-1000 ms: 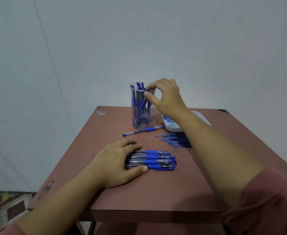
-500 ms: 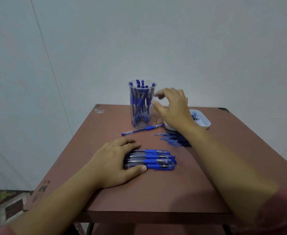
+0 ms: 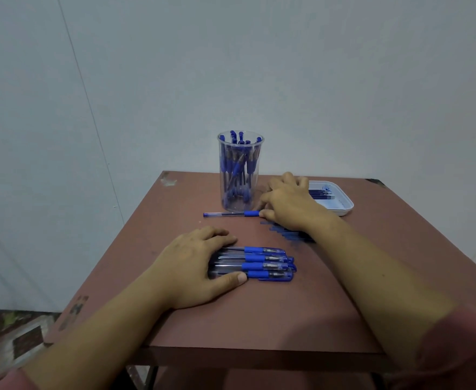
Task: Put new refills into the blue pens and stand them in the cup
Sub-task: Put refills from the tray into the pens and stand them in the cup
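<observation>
A clear plastic cup (image 3: 240, 175) at the back of the table holds several blue pens upright. In front of it lies a single blue pen (image 3: 228, 214). My right hand (image 3: 290, 205) is down at this pen's blue grip end, with thumb and fingertips pinching it. Nearer to me is a pile of blue pens (image 3: 264, 263) lying side by side. My left hand (image 3: 194, 263) covers their left ends, fingers on the far side and thumb along the near side, holding them together. Loose dark blue refills (image 3: 287, 235) lie partly hidden under my right wrist.
A white tray (image 3: 343, 206) with a few refills stands at the back right, behind my right hand. The brown table (image 3: 259, 319) ends close to me, with its left edge beside a patterned floor. A plain wall rises right behind the cup.
My right hand left the cup's rim, came down and toward me, and now touches the single pen's grip end. My left hand and the pile stayed put.
</observation>
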Action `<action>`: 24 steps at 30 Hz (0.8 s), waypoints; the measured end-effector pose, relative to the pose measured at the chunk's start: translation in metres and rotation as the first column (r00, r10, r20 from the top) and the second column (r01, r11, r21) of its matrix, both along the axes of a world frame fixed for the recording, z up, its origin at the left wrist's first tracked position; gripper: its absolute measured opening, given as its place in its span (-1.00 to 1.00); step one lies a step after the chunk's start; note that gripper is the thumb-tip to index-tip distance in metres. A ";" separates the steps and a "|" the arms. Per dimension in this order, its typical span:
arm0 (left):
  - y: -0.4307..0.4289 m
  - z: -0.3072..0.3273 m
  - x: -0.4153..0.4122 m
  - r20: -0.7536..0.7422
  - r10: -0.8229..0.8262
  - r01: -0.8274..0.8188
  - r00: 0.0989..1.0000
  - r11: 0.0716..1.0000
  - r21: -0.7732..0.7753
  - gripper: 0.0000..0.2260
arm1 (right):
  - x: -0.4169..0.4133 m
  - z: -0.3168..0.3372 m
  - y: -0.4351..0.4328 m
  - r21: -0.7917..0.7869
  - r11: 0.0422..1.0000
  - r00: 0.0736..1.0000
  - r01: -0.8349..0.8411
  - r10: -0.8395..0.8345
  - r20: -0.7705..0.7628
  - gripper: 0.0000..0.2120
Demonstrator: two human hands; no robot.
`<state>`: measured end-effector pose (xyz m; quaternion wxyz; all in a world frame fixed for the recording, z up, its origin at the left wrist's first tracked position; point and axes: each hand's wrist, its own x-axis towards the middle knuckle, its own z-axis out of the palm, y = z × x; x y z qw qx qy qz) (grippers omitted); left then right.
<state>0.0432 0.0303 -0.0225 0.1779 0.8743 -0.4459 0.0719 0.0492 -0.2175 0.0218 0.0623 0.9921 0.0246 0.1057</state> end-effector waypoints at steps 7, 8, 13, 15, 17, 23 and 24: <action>0.000 0.000 -0.001 0.010 -0.009 0.009 1.000 1.000 -0.007 -0.28 | -0.023 0.015 -0.005 0.179 0.976 0.990 -0.121 0.105 0.093 -0.86; 0.000 -0.001 0.000 0.012 -0.012 0.012 1.000 1.000 0.000 -0.29 | -0.030 0.016 -0.006 0.211 0.967 0.986 -0.144 0.122 0.112 -0.88; 0.000 0.006 -0.005 0.180 -0.005 0.027 0.984 0.992 -0.121 -0.43 | -0.064 0.004 -0.006 0.461 0.854 0.964 -0.239 0.151 0.221 -0.93; -0.003 0.012 -0.008 0.377 0.048 0.051 0.925 0.967 -0.248 -0.53 | -0.074 -0.004 -0.003 0.554 0.792 0.956 -0.255 0.120 0.269 -0.90; -0.008 0.019 -0.005 0.498 0.089 0.064 0.862 0.958 -0.280 -0.60 | -0.077 -0.008 0.000 0.628 0.732 0.950 -0.263 0.085 0.300 -0.91; -0.026 0.032 0.019 0.498 -0.070 0.181 0.864 0.967 -0.178 -0.66 | -0.075 -0.013 0.013 0.755 0.572 0.941 -0.319 0.100 0.322 -0.91; -0.028 0.031 0.020 0.463 -0.097 0.199 0.881 0.964 -0.177 -0.68 | -0.075 -0.013 0.014 0.759 0.563 0.938 -0.328 0.101 0.331 -0.91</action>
